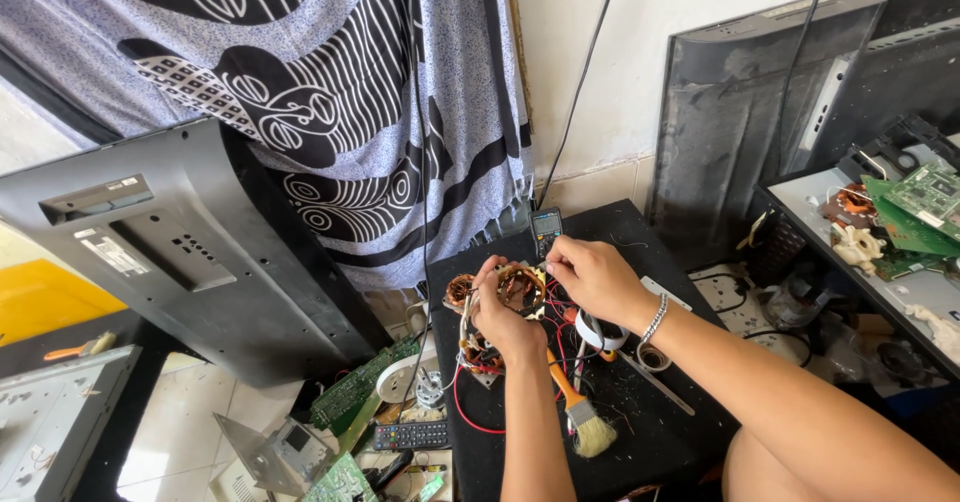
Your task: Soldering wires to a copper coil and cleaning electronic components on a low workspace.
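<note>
Head view: two bare hands work over a small black bench (640,432) set against a pale wall. The left hand (503,312) wraps its fingers (487,284) around a wired assembly of copper coils (522,288), holding it just above the bench's middle; at least three windings show, one at the upper left of the hand, one under its fingertips, one below the palm. The right hand (598,277), a silver bracelet (655,319) on its wrist, pinches narrowly at the assembly's upper right edge, its fingertips hidden from the camera. The cluster runs roughly from the near left to the far right, and red wires (462,402) trail from it toward the bench's near left side.

One paintbrush (578,402) with an orange handle lies just beside the left forearm, bristles toward the camera. Two tape rolls (603,334) sit under the right wrist, partly covered by it. One dark multimeter (546,230) rests at the bench's far edge, behind the hands.

On the floor at left, one large grey television back panel (190,252) leans under a patterned cloth (330,92), with green circuit boards (350,392) and one remote control (411,435) below it. At right, another dark panel (740,112) stands against the wall, beside a shelf (810,202) carrying more boards.
</note>
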